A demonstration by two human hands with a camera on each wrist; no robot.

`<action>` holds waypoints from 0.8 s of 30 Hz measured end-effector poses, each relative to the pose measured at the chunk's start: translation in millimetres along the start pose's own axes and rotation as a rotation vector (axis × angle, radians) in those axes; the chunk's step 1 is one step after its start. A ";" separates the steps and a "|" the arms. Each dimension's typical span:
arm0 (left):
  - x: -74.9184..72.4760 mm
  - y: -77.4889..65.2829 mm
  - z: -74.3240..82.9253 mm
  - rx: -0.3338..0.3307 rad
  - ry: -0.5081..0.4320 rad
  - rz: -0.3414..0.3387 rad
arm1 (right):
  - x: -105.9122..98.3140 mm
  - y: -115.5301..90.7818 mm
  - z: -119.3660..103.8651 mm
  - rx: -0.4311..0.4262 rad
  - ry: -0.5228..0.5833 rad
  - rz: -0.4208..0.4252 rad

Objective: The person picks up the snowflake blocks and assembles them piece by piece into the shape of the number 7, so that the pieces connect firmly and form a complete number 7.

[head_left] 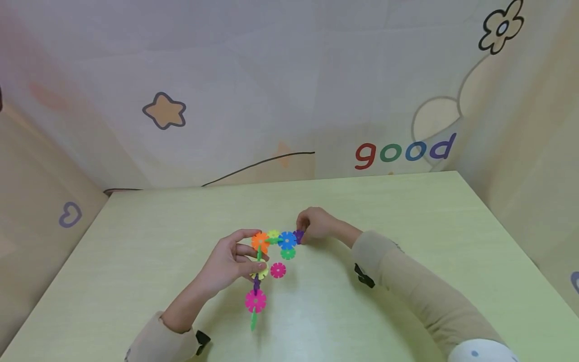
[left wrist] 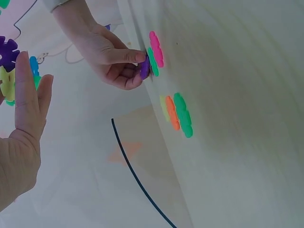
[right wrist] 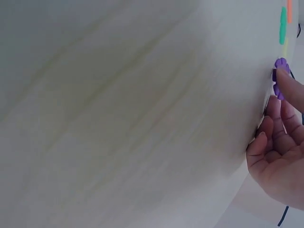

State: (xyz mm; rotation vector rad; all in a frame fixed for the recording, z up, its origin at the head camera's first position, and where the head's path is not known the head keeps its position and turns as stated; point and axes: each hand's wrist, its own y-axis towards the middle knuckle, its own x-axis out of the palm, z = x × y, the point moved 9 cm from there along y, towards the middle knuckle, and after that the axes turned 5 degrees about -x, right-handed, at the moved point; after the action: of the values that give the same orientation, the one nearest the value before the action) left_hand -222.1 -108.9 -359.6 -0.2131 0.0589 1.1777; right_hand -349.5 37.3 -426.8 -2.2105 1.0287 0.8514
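My left hand (head_left: 228, 264) grips a chain of interlocking flower discs (head_left: 256, 300), its thumb against a yellow one. Orange, green, purple and pink discs show along this chain, its lower end hanging towards me. A blue disc (head_left: 287, 240) appears joined by an edge-on green piece at the far end. To the right, my right hand (head_left: 318, 223) pinches a purple flower disc (right wrist: 281, 78) down at the table. In the left wrist view, the left hand (left wrist: 28, 123) partly covers the chain, and the right hand (left wrist: 111, 59) holds the purple disc beside a green disc (left wrist: 152, 61).
Loose discs lie on the pale table (head_left: 384, 322): a pink disc (head_left: 278, 270), a green disc (head_left: 288, 253) and a yellow disc (head_left: 273, 234) in the head view. An orange disc (left wrist: 172, 113) also lies there. Printed cloth (head_left: 271, 75) encloses the back and sides.
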 end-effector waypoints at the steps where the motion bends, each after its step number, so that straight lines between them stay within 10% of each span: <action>1: 0.1 -0.1 -0.2 -0.001 -0.001 0.000 | -0.7 -0.9 -0.7 -0.006 0.005 0.007; 24: 0.1 4.1 -7.0 -0.012 -0.013 0.003 | -25.1 -36.2 3.0 -0.105 0.225 0.093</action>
State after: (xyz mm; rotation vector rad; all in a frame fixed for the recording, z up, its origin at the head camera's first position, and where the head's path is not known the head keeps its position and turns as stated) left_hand -225.4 -108.7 -367.0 -0.2156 0.0408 1.1829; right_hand -334.0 70.9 -402.7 -2.4048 1.2250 0.7225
